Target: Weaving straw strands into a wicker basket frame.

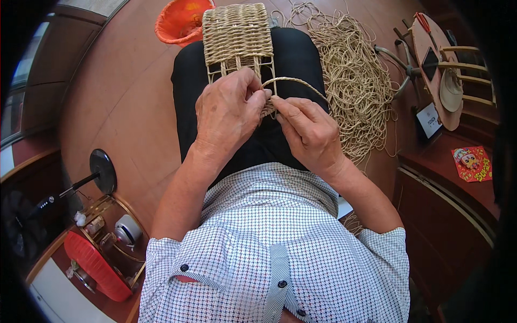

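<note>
A woven straw basket (237, 31) rests on my lap, its far part closely woven and its near part showing bare frame rods with a few braided strands. Over the near end, my left hand (229, 107) is closed, thumb and fingers pinched at the weave. My right hand (311, 129) pinches beside it, fingertips almost touching the left thumb. A twisted straw cord (296, 81) arcs from between the hands over my right thigh toward the pile. The fingers hide the exact spot where the cord meets the weave.
A large tangled heap of cord (353, 81) lies on the floor at my right. An orange-red basin (183, 21) stands at the far left. Scissors (425, 24) lie on a stool at the far right. A black fan base (103, 171) and red tray (94, 264) are at left.
</note>
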Motion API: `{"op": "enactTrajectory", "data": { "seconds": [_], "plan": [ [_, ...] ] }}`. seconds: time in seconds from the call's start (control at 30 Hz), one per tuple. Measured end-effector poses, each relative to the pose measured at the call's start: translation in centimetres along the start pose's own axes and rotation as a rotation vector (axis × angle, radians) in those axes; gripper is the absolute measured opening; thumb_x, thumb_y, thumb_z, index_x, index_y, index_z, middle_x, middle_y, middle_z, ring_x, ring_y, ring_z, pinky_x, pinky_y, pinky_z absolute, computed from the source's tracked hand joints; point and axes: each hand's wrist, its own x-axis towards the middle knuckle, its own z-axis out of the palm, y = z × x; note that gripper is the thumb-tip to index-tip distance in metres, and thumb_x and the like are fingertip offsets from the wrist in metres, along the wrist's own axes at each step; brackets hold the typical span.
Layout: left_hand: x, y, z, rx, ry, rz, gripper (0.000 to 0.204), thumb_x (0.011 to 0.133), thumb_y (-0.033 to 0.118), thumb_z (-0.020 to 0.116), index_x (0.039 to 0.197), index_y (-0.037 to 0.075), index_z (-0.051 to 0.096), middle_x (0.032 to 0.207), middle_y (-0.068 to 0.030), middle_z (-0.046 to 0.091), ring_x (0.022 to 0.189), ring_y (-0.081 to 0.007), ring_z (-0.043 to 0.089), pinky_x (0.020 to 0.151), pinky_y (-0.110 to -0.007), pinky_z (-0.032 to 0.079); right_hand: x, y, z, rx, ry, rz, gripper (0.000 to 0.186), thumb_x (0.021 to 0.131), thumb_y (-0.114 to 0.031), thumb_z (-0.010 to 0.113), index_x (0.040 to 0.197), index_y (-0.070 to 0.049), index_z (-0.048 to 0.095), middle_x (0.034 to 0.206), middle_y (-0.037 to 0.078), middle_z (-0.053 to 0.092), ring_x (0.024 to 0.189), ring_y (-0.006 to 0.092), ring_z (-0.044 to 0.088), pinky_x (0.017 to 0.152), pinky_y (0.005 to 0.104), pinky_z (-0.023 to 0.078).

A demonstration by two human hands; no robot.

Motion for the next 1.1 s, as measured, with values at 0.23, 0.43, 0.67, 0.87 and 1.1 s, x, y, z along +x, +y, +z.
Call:
{"op": "enactTrajectory", "data": {
  "seconds": [0.23, 0.43, 0.67, 0.87, 1.1],
  "plan": [
    [0.7, -0.5, -0.3, -0.040, 0.008, 0.013, 0.022, 0.099, 0.024, 0.082, 0.102, 0.003, 0.077, 0.087, -0.0093, 0.078, 0.078, -0.0220, 0.075, 0.075, -0.037, 0.058, 0.5, 0.0, 0.9, -0.030, 0.002, -0.064, 0.042, 0.098, -0.003, 0.076, 0.140, 0.002, 0.073, 0.111, 0.013, 0.072, 0.093, 0.0302, 0.073, 0.084, 0.0398, 0.062],
    [1.8, -1.2, 0.5, -0.021, 0.130, 0.177, 0.016, 0.099, 0.017, 0.084, 0.103, 0.005, 0.075, 0.087, -0.0073, 0.078, 0.078, -0.0203, 0.075, 0.074, -0.035, 0.058, 1.2, 0.1, 1.1, -0.022, -0.018, -0.060, 0.041, 0.100, -0.003, 0.075, 0.140, 0.002, 0.071, 0.105, 0.015, 0.068, 0.091, 0.0315, 0.071, 0.083, 0.0415, 0.061],
    [0.6, -0.5, 2.1, 0.249, 0.258, 0.262, 0.024, 0.103, 0.023, 0.083, 0.110, 0.011, 0.063, 0.085, -0.0097, 0.078, 0.078, -0.0330, 0.079, 0.069, -0.046, 0.059, 1.5, 0.3, 0.9, 0.056, -0.071, -0.012, 0.034, 0.099, -0.003, 0.075, 0.133, 0.002, 0.071, 0.103, 0.015, 0.066, 0.092, 0.0335, 0.071, 0.082, 0.0435, 0.061],
    [0.9, 0.0, 2.4, 0.135, 0.093, 0.112, 0.022, 0.109, 0.022, 0.072, 0.116, 0.009, 0.056, 0.089, -0.0148, 0.078, 0.086, -0.0415, 0.079, 0.075, -0.050, 0.061, 1.6, 0.7, 1.1, 0.080, -0.095, 0.012, 0.025, 0.099, -0.002, 0.075, 0.124, -0.001, 0.072, 0.102, 0.014, 0.067, 0.092, 0.0334, 0.071, 0.082, 0.0444, 0.060],
    [-0.5, -0.8, 2.2, -0.009, 0.153, 0.234, 0.022, 0.106, 0.014, 0.074, 0.121, 0.006, 0.059, 0.093, -0.0168, 0.075, 0.085, -0.0400, 0.078, 0.077, -0.049, 0.061, 1.5, 0.8, 1.2, 0.099, -0.043, 0.028, 0.019, 0.099, -0.004, 0.078, 0.118, -0.002, 0.076, 0.100, 0.013, 0.067, 0.088, 0.0333, 0.073, 0.078, 0.0436, 0.061]
  ]
}}
